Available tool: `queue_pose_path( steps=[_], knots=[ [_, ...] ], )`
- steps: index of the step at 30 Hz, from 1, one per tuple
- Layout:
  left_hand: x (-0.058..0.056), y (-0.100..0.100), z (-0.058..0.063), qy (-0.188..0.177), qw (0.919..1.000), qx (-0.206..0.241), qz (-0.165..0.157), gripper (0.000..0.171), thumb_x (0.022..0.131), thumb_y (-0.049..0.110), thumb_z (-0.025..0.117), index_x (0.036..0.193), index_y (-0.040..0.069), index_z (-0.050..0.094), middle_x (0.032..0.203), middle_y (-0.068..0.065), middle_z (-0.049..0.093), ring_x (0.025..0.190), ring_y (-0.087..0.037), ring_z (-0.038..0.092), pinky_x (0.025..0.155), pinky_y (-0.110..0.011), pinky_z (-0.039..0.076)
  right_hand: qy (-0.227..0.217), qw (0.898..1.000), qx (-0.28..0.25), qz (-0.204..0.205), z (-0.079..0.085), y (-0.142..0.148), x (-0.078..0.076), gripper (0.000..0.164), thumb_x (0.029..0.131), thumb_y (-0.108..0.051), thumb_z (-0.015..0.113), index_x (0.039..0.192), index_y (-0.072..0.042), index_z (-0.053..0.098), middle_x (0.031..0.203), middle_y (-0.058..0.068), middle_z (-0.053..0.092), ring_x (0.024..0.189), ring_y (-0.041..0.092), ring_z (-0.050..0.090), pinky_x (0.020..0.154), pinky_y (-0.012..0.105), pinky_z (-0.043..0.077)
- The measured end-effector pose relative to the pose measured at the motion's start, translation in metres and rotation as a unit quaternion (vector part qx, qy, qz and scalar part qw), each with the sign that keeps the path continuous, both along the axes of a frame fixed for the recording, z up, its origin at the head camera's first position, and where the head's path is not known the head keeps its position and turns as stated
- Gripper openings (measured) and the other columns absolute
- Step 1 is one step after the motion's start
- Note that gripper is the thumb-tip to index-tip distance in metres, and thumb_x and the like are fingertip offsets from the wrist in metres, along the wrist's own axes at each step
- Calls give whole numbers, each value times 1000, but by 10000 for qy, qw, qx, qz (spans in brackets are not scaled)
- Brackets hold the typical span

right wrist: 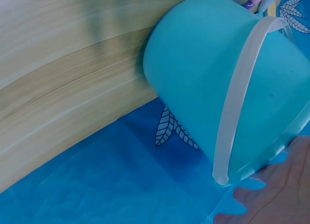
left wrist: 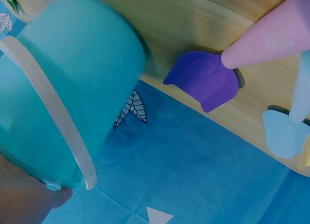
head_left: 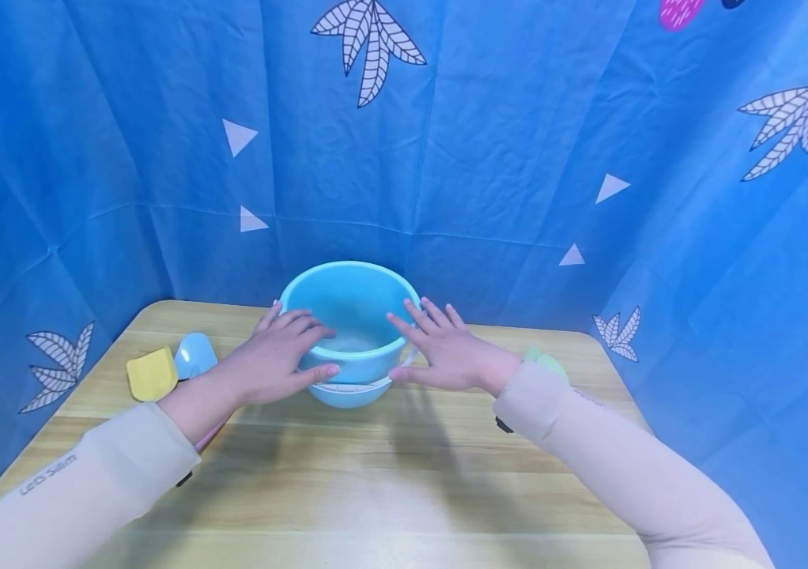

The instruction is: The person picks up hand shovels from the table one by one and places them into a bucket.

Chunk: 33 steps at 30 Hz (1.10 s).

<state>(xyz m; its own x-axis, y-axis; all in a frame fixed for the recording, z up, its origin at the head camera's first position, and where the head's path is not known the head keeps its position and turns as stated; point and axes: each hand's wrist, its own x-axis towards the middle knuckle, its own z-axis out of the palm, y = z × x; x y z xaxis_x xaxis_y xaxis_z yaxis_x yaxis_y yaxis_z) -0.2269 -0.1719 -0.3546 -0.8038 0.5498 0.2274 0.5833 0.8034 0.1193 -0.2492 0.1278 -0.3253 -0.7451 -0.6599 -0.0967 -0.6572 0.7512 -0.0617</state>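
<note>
Bucket (head_left: 353, 308): left hand (head_left: 281, 357) at left rim, right hand (head_left: 447, 354) at right, fingers spread, neither gripping. Likely steadying step; next move probably calls for even two-sided hold.

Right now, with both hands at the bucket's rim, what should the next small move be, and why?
Probably curl the left hand and right hand onto the turquoise bucket: both are spread open at its rim, neither seemingly gripping.

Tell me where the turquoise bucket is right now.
In the head view, the turquoise bucket is near the far edge of the table, between the left hand and the right hand; the yellow shovel blade lies farther left.
</note>
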Motion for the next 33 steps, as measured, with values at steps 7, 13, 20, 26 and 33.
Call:
queue_pose_path(
  steps=[7,13,20,26,33],
  knots=[
    [0,1,1,56,9999,107,15,63,85,72,35,124,25,51,125,1,51,126,-24,33,107,-59,4,18,10000,-65,34,0,-2,-1,83,81,-80,23,145,-35,-2,154,1,-8,138,26,-12,109,53,-3],
    [-1,1,-3,183,9995,262,-27,58,86,70,36,118,24,54,118,3,54,121,-21,37,106,-60,6,-88,9998,-143,105,-1,-9,-3,82,81,-80,23,145,-36,-2,155,2,-5,138,24,-11,110,46,-4],
    [-4,2,-7,312,9989,358,-66,56,88,68,36,114,23,56,118,1,55,121,-21,39,107,-58,8,65,9990,-218,391,-5,-18,-7,79,83,-79,20,146,-35,2,155,5,3,139,24,-7,111,44,0],
    [-6,2,-8,372,9986,369,-111,53,89,67,35,104,22,57,113,1,56,118,-20,41,109,-53,8,116,9979,-213,606,-6,-23,-11,76,85,-77,19,146,-33,9,153,7,18,139,25,0,111,46,2],
    [-7,2,-9,471,9983,297,-155,53,89,67,34,97,20,56,100,4,57,106,-19,47,110,-50,10,8,9970,-250,734,-6,-27,-14,71,87,-73,18,145,-32,18,151,-1,23,139,20,5,112,42,0]
  ],
)
